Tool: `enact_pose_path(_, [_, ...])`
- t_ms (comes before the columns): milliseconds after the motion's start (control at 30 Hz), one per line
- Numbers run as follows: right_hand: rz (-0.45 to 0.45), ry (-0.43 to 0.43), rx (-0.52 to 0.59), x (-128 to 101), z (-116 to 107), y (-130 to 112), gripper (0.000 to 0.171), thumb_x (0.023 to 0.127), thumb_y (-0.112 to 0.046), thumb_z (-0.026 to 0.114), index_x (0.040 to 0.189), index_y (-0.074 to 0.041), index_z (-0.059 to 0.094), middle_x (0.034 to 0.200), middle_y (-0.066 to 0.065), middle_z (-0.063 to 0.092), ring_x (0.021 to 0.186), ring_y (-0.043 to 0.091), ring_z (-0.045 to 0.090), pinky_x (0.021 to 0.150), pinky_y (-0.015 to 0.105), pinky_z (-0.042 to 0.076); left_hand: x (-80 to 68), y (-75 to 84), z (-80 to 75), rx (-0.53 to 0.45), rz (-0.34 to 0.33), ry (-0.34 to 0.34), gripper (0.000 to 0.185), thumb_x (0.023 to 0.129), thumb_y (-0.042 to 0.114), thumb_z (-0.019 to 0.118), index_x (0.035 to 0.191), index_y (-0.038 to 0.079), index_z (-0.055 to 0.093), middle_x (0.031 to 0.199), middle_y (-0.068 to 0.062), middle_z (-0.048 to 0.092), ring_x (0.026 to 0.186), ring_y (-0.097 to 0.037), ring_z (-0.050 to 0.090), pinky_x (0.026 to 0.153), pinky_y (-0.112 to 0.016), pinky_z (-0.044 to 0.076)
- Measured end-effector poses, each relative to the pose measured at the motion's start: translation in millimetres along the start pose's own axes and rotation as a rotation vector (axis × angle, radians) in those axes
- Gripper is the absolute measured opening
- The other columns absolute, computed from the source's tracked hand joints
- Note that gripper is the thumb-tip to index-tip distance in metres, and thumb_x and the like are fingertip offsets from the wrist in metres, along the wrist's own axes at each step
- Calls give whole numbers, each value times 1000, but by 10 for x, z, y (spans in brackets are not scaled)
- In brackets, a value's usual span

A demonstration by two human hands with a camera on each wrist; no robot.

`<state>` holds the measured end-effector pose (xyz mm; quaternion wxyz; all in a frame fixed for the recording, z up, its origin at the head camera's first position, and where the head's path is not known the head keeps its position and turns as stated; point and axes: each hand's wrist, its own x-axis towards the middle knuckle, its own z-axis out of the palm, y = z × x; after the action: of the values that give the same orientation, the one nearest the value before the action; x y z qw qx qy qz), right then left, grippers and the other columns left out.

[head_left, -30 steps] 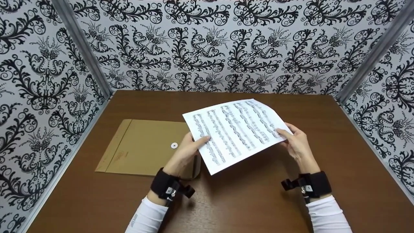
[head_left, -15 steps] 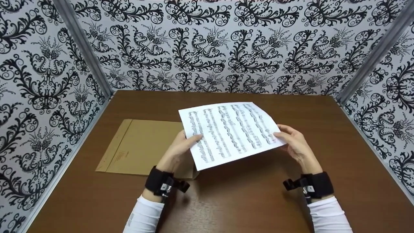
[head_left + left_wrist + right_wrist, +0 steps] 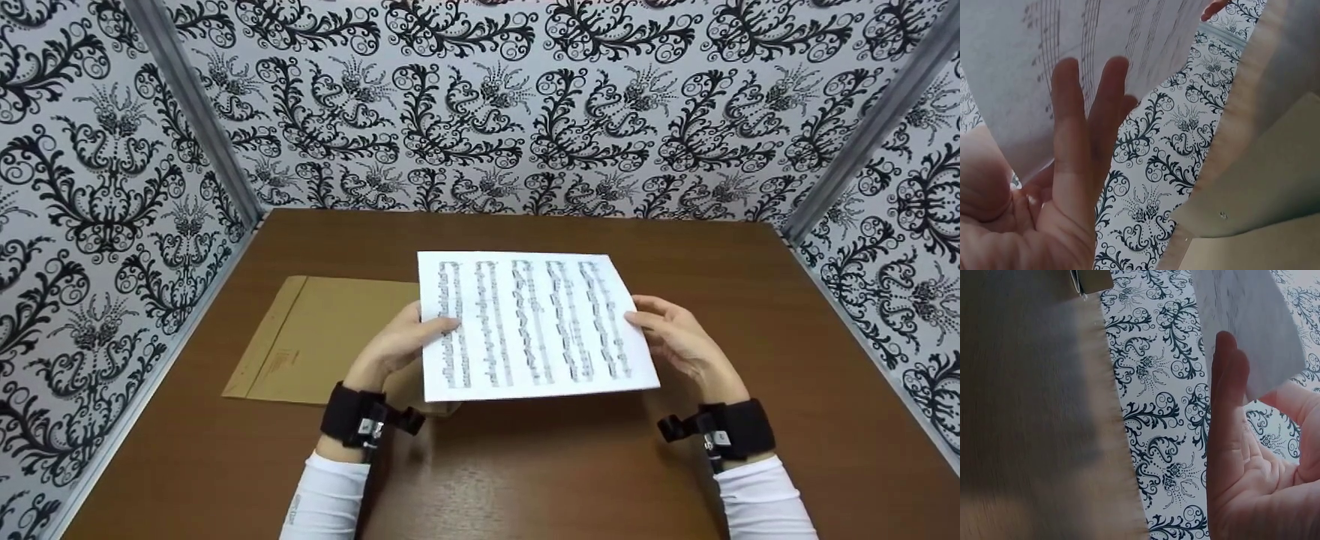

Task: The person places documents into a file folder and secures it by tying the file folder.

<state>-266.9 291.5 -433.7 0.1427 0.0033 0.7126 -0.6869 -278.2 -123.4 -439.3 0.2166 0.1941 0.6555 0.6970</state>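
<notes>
A white sheet of printed music (image 3: 532, 326) is held level above the brown table (image 3: 525, 465), its staves running away from me. My left hand (image 3: 409, 341) pinches its left edge, thumb on top and fingers (image 3: 1081, 135) underneath. My right hand (image 3: 671, 337) pinches the right edge the same way, its fingers (image 3: 1230, 399) under the paper's corner (image 3: 1252, 332). A tan envelope (image 3: 322, 341) with a white button clasp lies flat on the table to the left, partly hidden by the left hand and sheet.
Patterned black-and-white walls (image 3: 480, 112) close in the table on the left, back and right. Black camera straps sit on both wrists (image 3: 360, 420). Bare tabletop shows in front and to the right of the sheet.
The sheet has turned clockwise from a tilted slant to square with the table edge and come slightly nearer. Both hands kept their hold and moved with it.
</notes>
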Motion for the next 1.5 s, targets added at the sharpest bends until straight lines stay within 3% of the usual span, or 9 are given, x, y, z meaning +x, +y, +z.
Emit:
enact_pose_path(167, [-13, -68, 33, 9, 16, 22, 40, 103, -17, 61, 137, -4, 45, 96, -5, 78, 83, 11, 76, 72, 26, 61, -1, -9, -23, 53, -38, -31, 43, 102, 6, 49, 144, -6, 47, 117, -11, 73, 92, -18, 77, 80, -32, 64])
enact_pose_path(367, [-30, -105, 61, 13, 19, 39, 22, 104, -18, 60, 125, -15, 54, 98, -3, 78, 84, 12, 76, 71, 24, 61, -5, -28, -51, 48, -51, -37, 41, 101, 5, 50, 140, -8, 50, 112, -8, 76, 89, -17, 78, 77, -31, 64])
enact_pose_path(600, [-53, -148, 67, 25, 54, 75, 20, 105, -16, 56, 126, -16, 55, 98, -4, 79, 84, 12, 77, 71, 25, 62, -7, -49, -54, 44, -57, -58, 42, 102, 4, 50, 142, -8, 48, 115, -11, 75, 89, -18, 78, 78, -32, 64])
enact_pose_path(833, [-37, -215, 56, 18, 97, 104, 15, 106, -16, 54, 114, -19, 66, 95, -3, 80, 82, 14, 79, 71, 28, 64, 3, -50, -28, 73, -73, -82, 44, 101, 6, 52, 144, -5, 49, 123, -20, 73, 91, -18, 78, 80, -34, 64])
enact_pose_path(1067, [-43, -309, 16, 22, 103, 127, 21, 107, -18, 52, 116, -18, 71, 98, 0, 81, 84, 19, 80, 71, 32, 65, 8, -63, -29, 77, -77, -96, 42, 101, 4, 51, 142, -8, 50, 119, -18, 74, 90, -17, 78, 80, -33, 64])
enact_pose_path(1500, [-89, -262, -70, 47, 130, 146, 16, 105, -17, 56, 115, -14, 69, 95, -1, 80, 79, 18, 80, 68, 31, 64, -6, -160, -97, 71, -89, -107, 41, 104, 7, 51, 142, -5, 50, 116, -12, 76, 91, -19, 78, 81, -34, 64])
